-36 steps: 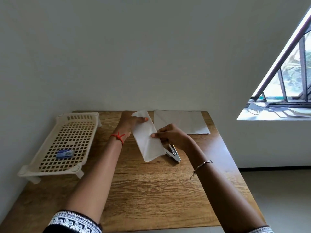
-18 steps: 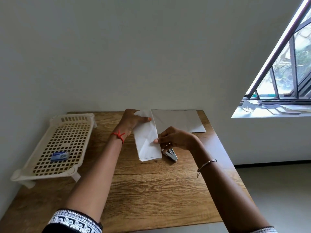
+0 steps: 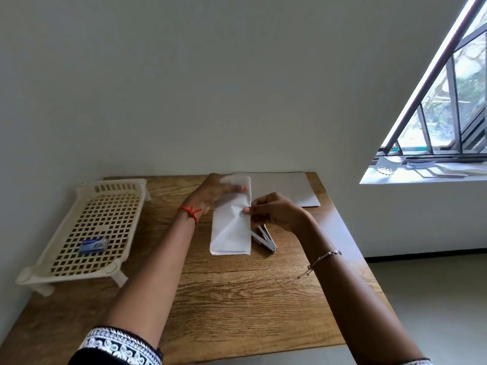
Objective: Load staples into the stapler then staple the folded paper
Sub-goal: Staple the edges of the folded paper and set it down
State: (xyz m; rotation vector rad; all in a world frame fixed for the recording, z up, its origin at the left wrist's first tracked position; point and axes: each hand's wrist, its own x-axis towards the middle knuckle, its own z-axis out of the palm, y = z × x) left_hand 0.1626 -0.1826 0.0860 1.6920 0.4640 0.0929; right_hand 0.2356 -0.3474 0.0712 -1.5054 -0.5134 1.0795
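A white folded paper (image 3: 232, 227) is held upright above the wooden table (image 3: 237, 299). My left hand (image 3: 213, 192) grips its top end, thumb across the front. My right hand (image 3: 274, 212) pinches the paper's right edge about halfway down. A small silver stapler (image 3: 264, 239) lies on the table just right of the paper's lower part, partly under my right hand. A blue staple box (image 3: 93, 245) lies in the cream tray at the left.
A cream lattice tray (image 3: 79, 270) on short legs stands at the table's left side. A flat white sheet (image 3: 287, 189) lies at the back right by the wall. A window sill with papers (image 3: 434, 171) is off to the right.
The folded paper has turned from slanted to nearly vertical. My left hand has risen slightly with the top end, and my right hand stays pinched on the right edge.
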